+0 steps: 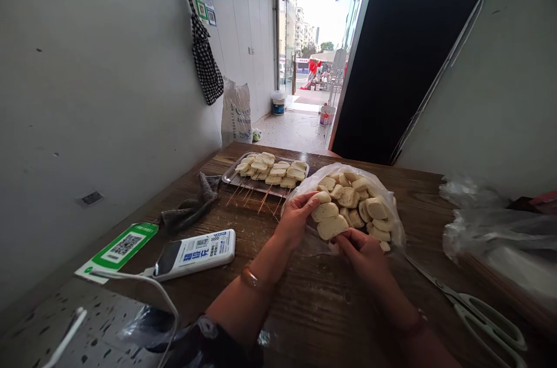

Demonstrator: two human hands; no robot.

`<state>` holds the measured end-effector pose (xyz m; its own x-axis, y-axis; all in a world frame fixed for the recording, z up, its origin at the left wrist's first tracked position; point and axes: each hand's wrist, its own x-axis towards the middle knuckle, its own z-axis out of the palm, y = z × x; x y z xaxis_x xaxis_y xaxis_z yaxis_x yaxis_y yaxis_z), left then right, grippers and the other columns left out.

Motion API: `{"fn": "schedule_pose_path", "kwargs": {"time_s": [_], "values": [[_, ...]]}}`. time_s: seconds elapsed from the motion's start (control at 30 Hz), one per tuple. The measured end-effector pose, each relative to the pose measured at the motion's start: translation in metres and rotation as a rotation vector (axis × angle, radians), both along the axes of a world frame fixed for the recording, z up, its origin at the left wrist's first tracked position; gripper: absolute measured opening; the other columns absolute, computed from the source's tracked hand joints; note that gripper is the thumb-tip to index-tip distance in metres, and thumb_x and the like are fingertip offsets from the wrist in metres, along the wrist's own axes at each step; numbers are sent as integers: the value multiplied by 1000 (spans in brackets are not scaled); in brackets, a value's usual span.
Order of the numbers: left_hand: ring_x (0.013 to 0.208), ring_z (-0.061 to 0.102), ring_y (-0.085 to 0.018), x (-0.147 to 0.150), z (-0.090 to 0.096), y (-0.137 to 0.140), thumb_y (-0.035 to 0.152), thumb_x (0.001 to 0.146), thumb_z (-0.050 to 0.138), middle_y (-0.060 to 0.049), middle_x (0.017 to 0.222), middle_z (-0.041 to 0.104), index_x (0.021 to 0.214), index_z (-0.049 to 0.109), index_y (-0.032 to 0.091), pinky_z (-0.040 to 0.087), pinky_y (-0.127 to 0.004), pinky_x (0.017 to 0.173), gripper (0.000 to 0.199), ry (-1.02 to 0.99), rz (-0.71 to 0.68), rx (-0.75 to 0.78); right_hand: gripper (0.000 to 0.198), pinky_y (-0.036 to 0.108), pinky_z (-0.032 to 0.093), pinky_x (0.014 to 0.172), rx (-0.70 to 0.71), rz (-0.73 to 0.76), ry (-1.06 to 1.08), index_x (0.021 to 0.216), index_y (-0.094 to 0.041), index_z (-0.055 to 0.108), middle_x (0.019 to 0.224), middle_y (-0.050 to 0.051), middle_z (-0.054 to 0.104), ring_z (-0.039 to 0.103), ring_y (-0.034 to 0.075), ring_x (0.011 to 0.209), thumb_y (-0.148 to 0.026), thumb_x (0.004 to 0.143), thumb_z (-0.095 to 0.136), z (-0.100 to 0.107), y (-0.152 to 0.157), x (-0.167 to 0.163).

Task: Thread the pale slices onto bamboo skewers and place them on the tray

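Observation:
Three pale, bread-like slices (325,212) form a column in front of me, like the skewered ones on the tray. My left hand (296,218) grips the column's upper left side between thumb and fingers. At the lower edge of the bottom slice, my right hand (357,245) pinches with thumb and fingertips; any stick there is hidden. Just behind both hands, an open clear plastic bag (397,223) holds many loose slices (348,197). Further back on the left, a metal tray (230,176) carries several finished-looking skewers of slices (272,169), their thin sticks (263,201) pointing toward me.
Left on the wooden table (278,275) lie a dark cloth (191,208), a green QR-code card (124,246) and a white payment box (200,253) with a cable (143,278). Scissors (474,310) and plastic bags (491,234) are on the right. A doorway stands beyond.

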<state>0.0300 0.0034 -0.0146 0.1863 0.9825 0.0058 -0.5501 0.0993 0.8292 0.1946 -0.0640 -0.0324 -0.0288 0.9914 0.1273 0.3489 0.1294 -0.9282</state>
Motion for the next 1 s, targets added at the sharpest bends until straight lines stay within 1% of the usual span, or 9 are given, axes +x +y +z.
{"fn": "schedule_pose_path", "kwargs": {"time_s": [0.17,0.27,0.5,0.63,0.73,0.8,0.87,0.93,1.0], "values": [[74,63,-15,1,2,-1,35,61,86,-7,86,74,96,76,13,47,-26,71,42,-17,-5,-2,41,26,34,54,11,-15,-4,69,-17,63,55,-1,54,46,13,52,-54,84,57,-1,0,-2],[75,62,-15,1,1,-2,33,60,87,-7,87,74,96,76,13,46,-26,71,43,-22,-10,-6,41,26,35,54,24,-33,-17,69,-17,64,56,-1,54,46,14,53,-54,84,56,0,-1,-2],[73,61,-15,2,-1,-2,37,61,86,-7,82,73,96,76,12,45,-26,69,44,3,-27,17,43,26,34,52,20,-41,-5,66,-17,63,55,-1,52,45,14,52,-57,81,57,2,0,-4],[73,61,-15,4,-4,-2,38,62,85,-7,83,73,95,76,12,45,-26,69,43,13,-26,16,44,26,35,52,17,-52,9,66,-17,63,55,-1,52,45,14,52,-58,80,57,3,0,-4],[72,61,-15,5,-4,-3,38,64,84,-7,82,73,94,75,11,45,-26,68,41,19,-32,9,45,26,35,52,-8,-40,49,65,-18,61,56,-1,53,45,13,52,-60,79,58,3,1,-4],[72,62,-15,4,-2,-4,38,64,84,-7,84,72,97,74,11,46,-26,67,43,-8,-45,-9,46,26,35,51,-29,-31,95,65,-18,59,55,-2,52,45,13,51,-62,79,60,0,2,-2],[74,63,-15,3,2,-4,38,64,85,-7,89,72,104,71,13,48,-26,68,49,-65,-49,-34,47,26,34,50,-39,-21,146,67,-18,58,56,-2,52,44,12,50,-63,78,61,-4,4,-1],[74,65,-16,-1,6,-4,42,67,82,-8,94,72,115,66,17,50,-28,67,57,-120,-54,-62,47,26,33,50,-41,-7,194,68,-18,57,56,-3,51,43,12,50,-64,78,61,-8,6,0],[75,67,-18,-4,9,-4,49,71,77,-9,97,72,121,60,19,51,-29,65,61,-148,-63,-81,49,25,32,49,-42,7,237,68,-18,57,56,-3,51,42,11,49,-65,78,61,-10,8,0]]}}
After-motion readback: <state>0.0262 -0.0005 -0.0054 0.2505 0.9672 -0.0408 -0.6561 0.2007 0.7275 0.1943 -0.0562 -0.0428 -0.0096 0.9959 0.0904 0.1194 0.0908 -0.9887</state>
